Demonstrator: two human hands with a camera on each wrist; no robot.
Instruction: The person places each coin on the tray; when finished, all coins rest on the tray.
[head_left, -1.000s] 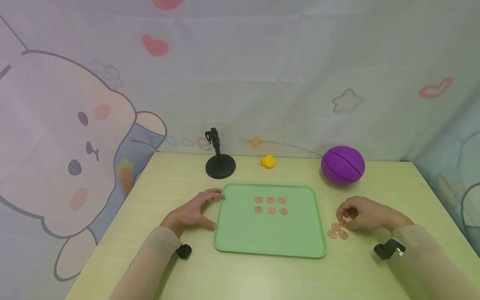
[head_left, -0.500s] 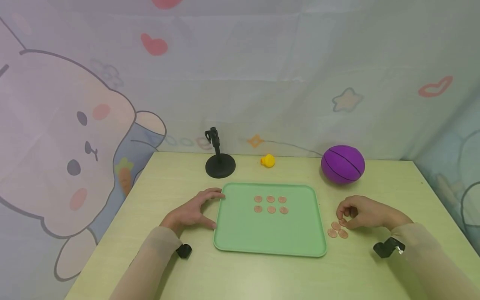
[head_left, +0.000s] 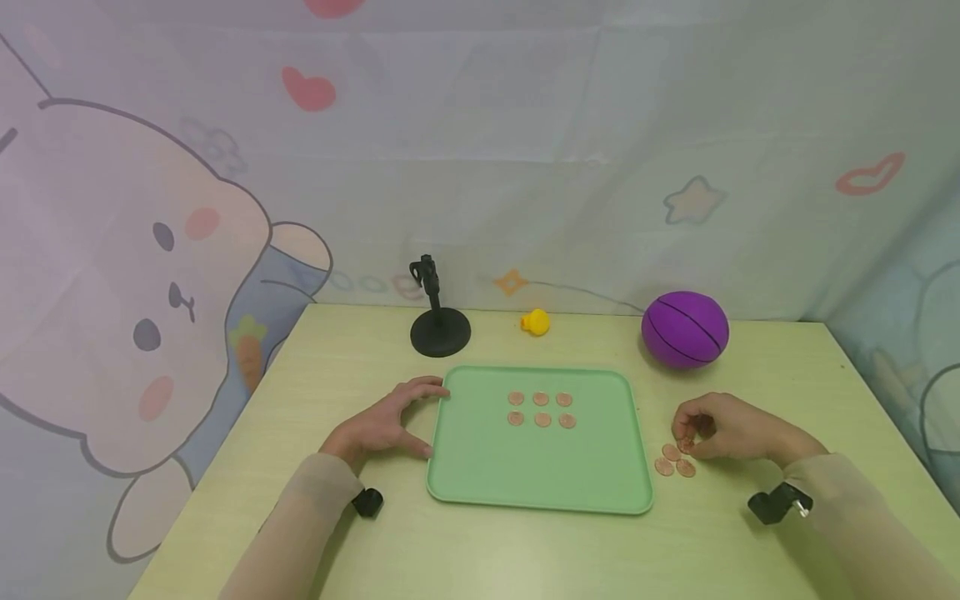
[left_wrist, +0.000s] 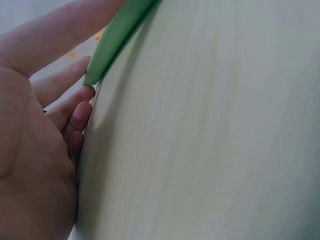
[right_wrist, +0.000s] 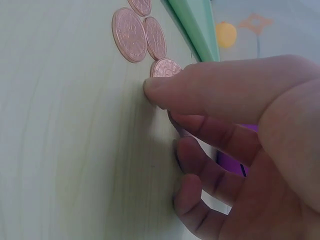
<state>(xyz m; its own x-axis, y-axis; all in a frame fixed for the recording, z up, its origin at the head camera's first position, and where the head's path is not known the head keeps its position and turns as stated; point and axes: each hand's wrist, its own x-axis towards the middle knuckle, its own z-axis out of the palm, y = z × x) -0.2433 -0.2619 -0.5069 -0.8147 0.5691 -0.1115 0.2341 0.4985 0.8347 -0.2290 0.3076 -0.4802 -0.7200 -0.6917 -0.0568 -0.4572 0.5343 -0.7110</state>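
My left hand (head_left: 384, 418) spreads its thumb and fingers along the left rim of a green tray (head_left: 536, 475); the left wrist view shows the fingertips at the tray's edge (left_wrist: 107, 50). Two rows of copper coins (head_left: 542, 420) lie flat in the tray. Right of the tray, my right hand (head_left: 731, 427) pinches one copper coin (right_wrist: 165, 67) between thumb and bent forefinger, low over the table. The thumb (right_wrist: 170, 92) covers part of this coin in the right wrist view, and the forefinger is mostly hidden. Several more coins (head_left: 671, 452) lie close beside it on the table.
Behind the tray stand a black stand with a round base (head_left: 440, 333), a small yellow toy (head_left: 536, 322) and a purple ball (head_left: 684, 331). A printed cloth (head_left: 495, 167) hangs along the back edge of the pale wooden table (head_left: 480, 554).
The right thumb and fingertips have shifted very slightly at the coin they hold. The left hand, the tray and the other coins stay in place.
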